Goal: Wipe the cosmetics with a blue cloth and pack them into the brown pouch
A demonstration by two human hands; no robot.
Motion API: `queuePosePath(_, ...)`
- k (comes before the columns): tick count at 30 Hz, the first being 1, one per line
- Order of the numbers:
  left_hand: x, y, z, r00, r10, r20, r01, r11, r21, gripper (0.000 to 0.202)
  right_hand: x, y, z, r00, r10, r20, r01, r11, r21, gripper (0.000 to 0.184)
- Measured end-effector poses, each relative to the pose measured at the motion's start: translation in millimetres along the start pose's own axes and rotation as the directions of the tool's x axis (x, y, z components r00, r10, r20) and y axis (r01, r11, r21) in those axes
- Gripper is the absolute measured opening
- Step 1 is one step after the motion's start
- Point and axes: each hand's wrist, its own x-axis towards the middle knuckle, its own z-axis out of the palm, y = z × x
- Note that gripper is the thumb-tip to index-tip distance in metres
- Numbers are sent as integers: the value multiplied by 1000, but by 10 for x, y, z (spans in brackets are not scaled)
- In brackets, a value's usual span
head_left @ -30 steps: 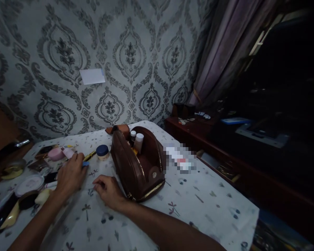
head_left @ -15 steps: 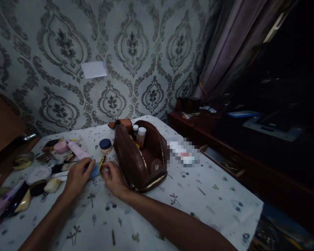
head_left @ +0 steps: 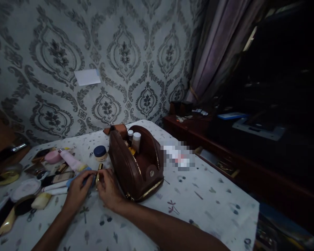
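My right hand (head_left: pixel 108 190) has its fingers closed round a small shiny gold cosmetic tube (head_left: pixel 99 170), which stands nearly upright. My left hand (head_left: pixel 79 190) is just to its left, fingers bent and pinched on a light blue item (head_left: pixel 91 178) whose kind I cannot make out. The fingertips of both hands almost meet at the gold tube. Right of my right hand stands a brown leather toiletry bag (head_left: pixel 122 167), unzipped, with a white-capped tube (head_left: pixel 136 141) and a small white-capped bottle (head_left: pixel 130 134) inside. Behind the hands sits a jar with a dark blue lid (head_left: pixel 99 151).
Cosmetics crowd the table's left side: a pink tube (head_left: pixel 70 158), a round powder case (head_left: pixel 26 189), white sticks (head_left: pixel 54 188) and a sponge (head_left: pixel 41 200). A tan item (head_left: pixel 119 129) lies behind the bag. A dark red cabinet (head_left: pixel 183 130) with an open drawer (head_left: pixel 217 162) adjoins the table.
The view has shifted, so the bag and table sit slightly left and lower. My hands have drawn closer together around the gold tube, and my right fingers now cover more of it.
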Motion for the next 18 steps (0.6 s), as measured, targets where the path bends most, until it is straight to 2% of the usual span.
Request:
queuePosePath(3, -3, -11, -16, 997, -71, -7, 70, 993, -95, 37, -10, -35, -18, 1000, 3, 24, -3, 1000, -3, 36)
queuePosePath(5, -18, 21, 2, 998, -68, -5, 67, 993, -95, 36, -10, -45, -28, 999, 3, 36, -3, 1000, -4, 38)
queuePosePath(12, -70, 168, 90, 997, 72, 2, -72, 994, 80, 27, -1, 45, -5, 999, -36, 9, 36, 999, 12, 41)
queuePosePath(18, -131, 129, 127, 986, 167, -5, -156, 931, 331, 22, 16, 91, -5, 999, -34, -24, 34, 999, -21, 28)
